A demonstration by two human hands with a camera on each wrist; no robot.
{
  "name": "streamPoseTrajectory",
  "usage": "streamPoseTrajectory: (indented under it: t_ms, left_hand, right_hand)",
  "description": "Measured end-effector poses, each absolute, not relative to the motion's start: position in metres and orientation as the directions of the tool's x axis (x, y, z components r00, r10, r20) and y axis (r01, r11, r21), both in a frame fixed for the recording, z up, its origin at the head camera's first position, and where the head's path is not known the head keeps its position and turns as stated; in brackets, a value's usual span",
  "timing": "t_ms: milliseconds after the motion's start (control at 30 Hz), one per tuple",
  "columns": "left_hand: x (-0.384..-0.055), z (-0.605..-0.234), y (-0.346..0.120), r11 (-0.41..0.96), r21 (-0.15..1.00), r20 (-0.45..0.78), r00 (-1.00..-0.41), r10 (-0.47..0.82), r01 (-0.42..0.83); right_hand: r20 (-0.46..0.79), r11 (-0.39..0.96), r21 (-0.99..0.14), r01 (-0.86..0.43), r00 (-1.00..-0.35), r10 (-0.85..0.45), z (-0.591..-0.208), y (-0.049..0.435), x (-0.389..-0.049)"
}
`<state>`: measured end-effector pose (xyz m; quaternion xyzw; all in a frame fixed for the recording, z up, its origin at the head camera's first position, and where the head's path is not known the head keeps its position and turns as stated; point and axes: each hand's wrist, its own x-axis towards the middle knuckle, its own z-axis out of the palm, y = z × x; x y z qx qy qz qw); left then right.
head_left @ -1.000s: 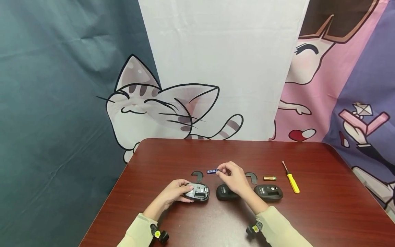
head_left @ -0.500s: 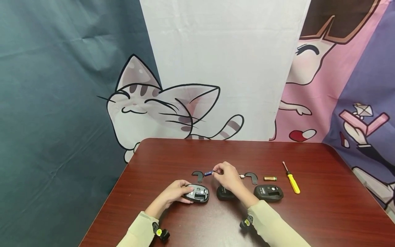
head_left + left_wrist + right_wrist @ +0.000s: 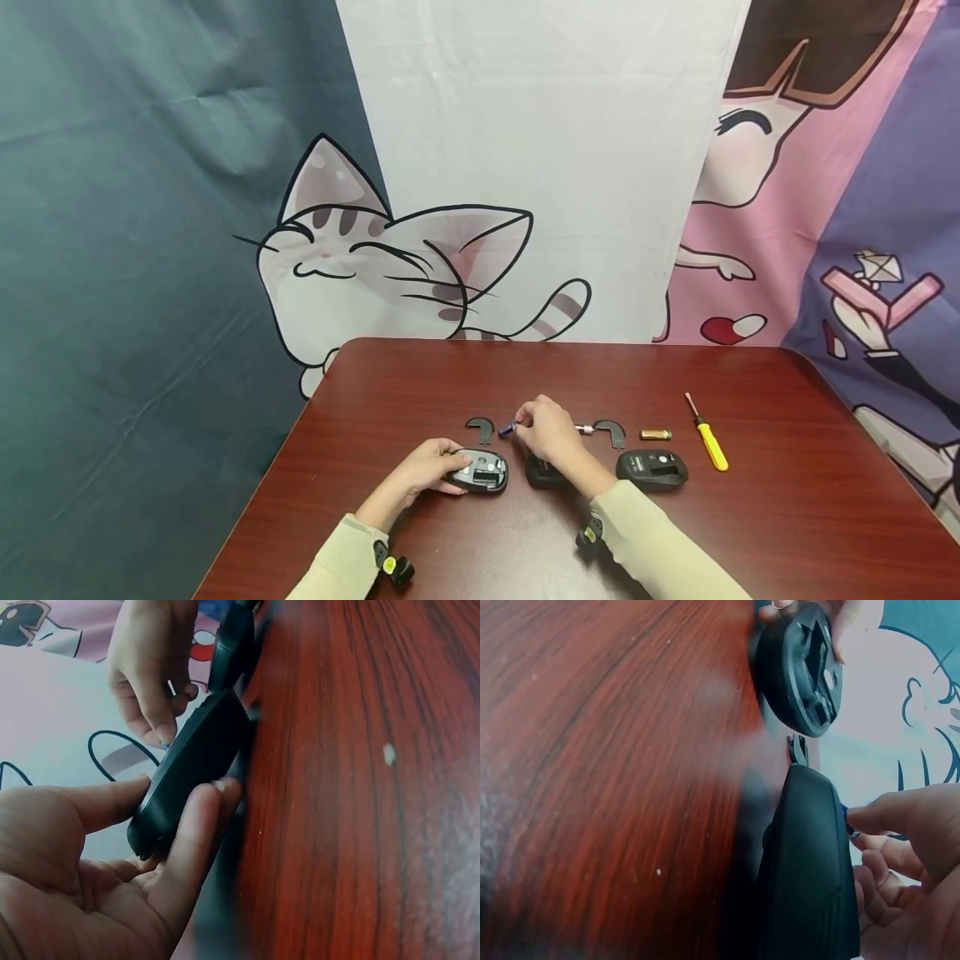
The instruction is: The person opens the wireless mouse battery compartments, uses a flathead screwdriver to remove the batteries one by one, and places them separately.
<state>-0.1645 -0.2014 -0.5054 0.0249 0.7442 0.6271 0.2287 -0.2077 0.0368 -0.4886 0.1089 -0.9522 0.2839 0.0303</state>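
Observation:
In the head view my left hand grips an upturned computer mouse, thumb across its grey underside, where a battery slot lies bare. My right hand pinches a small blue battery beyond that mouse and slightly to its right. Under the right wrist lies a second dark mouse, partly hidden by the arm. The left wrist view shows the gripped mouse side-on. In the right wrist view, only a sliver of blue battery shows by the right thumb.
A curved black cover lies behind the gripped mouse, another cover farther right. A silver-ended battery shows beside the right hand. A third mouse, a gold-and-green battery and a yellow-handled screwdriver lie at right.
My right hand has moved left and a little nearer with the blue battery, which is now tilted. This uncovers the silver-ended battery behind it. The left hand keeps its grip on the mouse.

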Motion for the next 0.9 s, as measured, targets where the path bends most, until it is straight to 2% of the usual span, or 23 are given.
streamPoseTrajectory:
  t_ms: [133, 333, 467, 700, 900]
  left_hand:
    - [-0.164, -0.502, -0.200, 0.306, 0.934, -0.276, -0.919, 0.281, -0.187]
    - [-0.164, -0.499, -0.198, 0.420, 0.900, -0.233, -0.943, 0.239, -0.116]
    - [-0.166, -0.500, -0.194, 0.500, 0.864, -0.194, -0.954, 0.227, -0.057]
    - [-0.166, -0.497, -0.189, 0.632, 0.774, -0.134, -0.965, 0.225, 0.040]
    - [-0.169, -0.490, -0.190, 0.800, 0.590, -0.080, -0.978, 0.191, 0.108]
  right_hand:
    - [0.093, 0.858, -0.465, -0.219, -0.976, -0.199, -0.488, 0.036, -0.209]
    - [0.164, 0.898, -0.286, -0.333, -0.941, -0.297, -0.494, 0.035, -0.213]
    - [0.186, 0.910, -0.219, -0.353, -0.930, -0.316, -0.496, 0.034, -0.212]
    - [0.158, 0.924, -0.214, -0.317, -0.945, -0.287, -0.496, 0.034, -0.209]
    - [0.139, 0.925, -0.252, -0.283, -0.957, -0.255, -0.487, 0.037, -0.207]
